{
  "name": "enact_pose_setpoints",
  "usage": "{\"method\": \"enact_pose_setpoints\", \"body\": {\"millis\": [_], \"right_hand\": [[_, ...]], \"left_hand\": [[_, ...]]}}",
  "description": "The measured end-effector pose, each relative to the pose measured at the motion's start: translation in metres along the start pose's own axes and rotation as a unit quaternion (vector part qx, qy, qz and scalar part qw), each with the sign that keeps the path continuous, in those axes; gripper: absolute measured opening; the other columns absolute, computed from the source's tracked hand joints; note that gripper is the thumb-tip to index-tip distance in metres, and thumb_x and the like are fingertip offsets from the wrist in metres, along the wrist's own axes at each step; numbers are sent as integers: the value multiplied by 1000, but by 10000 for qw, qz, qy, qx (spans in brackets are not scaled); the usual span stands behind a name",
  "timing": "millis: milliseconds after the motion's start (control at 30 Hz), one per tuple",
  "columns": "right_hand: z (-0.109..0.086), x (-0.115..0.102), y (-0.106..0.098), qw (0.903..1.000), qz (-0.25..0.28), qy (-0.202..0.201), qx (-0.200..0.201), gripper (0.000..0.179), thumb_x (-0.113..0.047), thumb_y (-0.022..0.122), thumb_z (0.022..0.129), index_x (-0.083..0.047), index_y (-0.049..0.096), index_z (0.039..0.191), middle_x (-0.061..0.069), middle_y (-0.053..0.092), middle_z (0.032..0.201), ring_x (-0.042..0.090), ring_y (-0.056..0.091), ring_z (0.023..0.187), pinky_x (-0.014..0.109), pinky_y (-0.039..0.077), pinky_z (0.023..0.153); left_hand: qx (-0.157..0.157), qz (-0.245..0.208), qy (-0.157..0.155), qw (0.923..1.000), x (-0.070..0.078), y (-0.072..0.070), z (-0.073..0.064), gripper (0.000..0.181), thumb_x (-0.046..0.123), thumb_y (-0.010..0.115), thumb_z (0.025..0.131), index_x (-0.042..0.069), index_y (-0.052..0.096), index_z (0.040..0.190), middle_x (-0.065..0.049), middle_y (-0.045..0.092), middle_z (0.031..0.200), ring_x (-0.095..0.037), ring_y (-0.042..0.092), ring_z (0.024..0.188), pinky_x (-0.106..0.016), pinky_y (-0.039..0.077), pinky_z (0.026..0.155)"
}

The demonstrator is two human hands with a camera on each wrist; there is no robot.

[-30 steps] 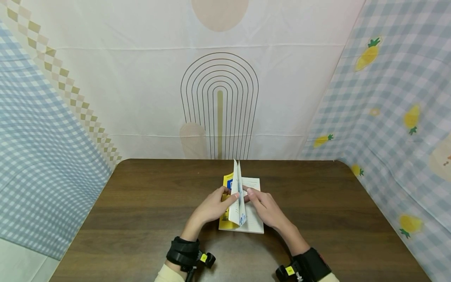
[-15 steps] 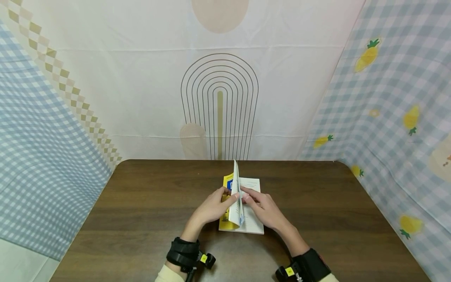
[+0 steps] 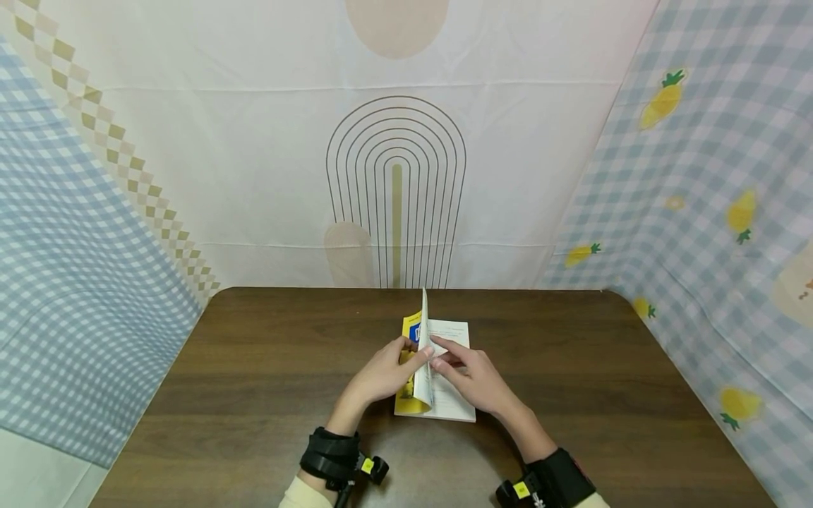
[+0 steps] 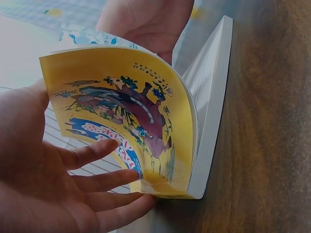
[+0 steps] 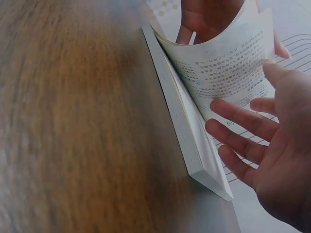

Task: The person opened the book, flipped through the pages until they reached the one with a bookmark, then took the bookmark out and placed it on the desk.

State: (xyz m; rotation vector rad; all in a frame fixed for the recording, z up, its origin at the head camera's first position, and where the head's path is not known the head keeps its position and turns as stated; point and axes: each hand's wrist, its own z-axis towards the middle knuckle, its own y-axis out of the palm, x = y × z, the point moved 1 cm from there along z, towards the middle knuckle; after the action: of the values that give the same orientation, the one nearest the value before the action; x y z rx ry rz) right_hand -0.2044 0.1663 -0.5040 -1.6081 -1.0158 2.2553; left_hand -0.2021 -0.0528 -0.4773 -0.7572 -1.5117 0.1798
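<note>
A paperback book [image 3: 454,406] lies on the brown table, its yellow illustrated cover [image 4: 177,111] and front pages raised and bowed up to the left. My left hand [image 3: 381,372] pinches this raised part near its free edge, thumb on the page side, fingers spread behind the cover. Printed text covers the raised page [image 5: 226,63] facing right. Beside it is my right hand [image 3: 479,381], fingers loosely extended at that page, thumb tip right at its outer edge. Beneath, the thick block of remaining pages [image 5: 182,116] stays flat.
The wooden table [image 3: 254,367] spreads around the book on all sides. A white patterned cloth [image 3: 267,162] hangs behind it, with blue checked cloths [image 3: 686,212] at both sides. Each wrist wears a black strap with a small camera [image 3: 330,455].
The loose leaf at the right of the raised pages has swung left and now lies against them. My right fingers have shifted slightly left with it; my left hand has stayed put.
</note>
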Motion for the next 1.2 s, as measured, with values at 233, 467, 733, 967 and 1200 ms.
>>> {"method": "enact_pose_setpoints", "body": {"millis": [233, 467, 733, 967, 1200], "right_hand": [[1, 0, 0, 9999, 37, -69, -68, 60, -47, 63, 106, -15, 54, 156, -5, 78, 114, 14, 72, 107, 41, 57, 95], [1, -1, -2, 9999, 39, -78, -58, 60, -47, 65, 105, -16, 55, 155, -6, 78, 115, 16, 72, 109, 43, 57, 96], [0, 0, -2, 9999, 57, -90, -77, 59, -47, 66, 105, -16, 56, 155, -5, 78, 115, 17, 71, 110, 45, 56, 97], [0, 0, -2, 9999, 36, -119, -86, 59, -46, 66, 105, -15, 55, 155, -5, 78, 115, 17, 71, 111, 46, 56, 97], [0, 1, -3, 9999, 65, -58, -95, 60, -47, 66, 105, -15, 56, 154, -4, 78, 115, 17, 71, 110, 46, 56, 97]], "left_hand": [[63, 120, 204, 9997, 1, 0, 1, 68, 66, 50, 105, 3, 60, 131, -18, 64, 130, -27, 61, 105, -50, 53, 91], [57, 102, 210, 9997, 0, -1, 1, 69, 64, 53, 105, 1, 59, 135, -21, 62, 137, -32, 62, 117, -56, 51, 101], [13, 66, 177, 9998, 1, -1, -1, 71, 62, 54, 105, 0, 57, 138, -23, 60, 141, -35, 60, 124, -58, 49, 104], [3, 57, 149, 9999, 2, -1, -1, 71, 62, 53, 106, -1, 57, 139, -23, 59, 142, -35, 60, 125, -59, 49, 104], [1, 28, 122, 9999, 2, -1, -1, 69, 62, 53, 106, 0, 57, 137, -21, 61, 137, -30, 61, 114, -55, 52, 98]]}}
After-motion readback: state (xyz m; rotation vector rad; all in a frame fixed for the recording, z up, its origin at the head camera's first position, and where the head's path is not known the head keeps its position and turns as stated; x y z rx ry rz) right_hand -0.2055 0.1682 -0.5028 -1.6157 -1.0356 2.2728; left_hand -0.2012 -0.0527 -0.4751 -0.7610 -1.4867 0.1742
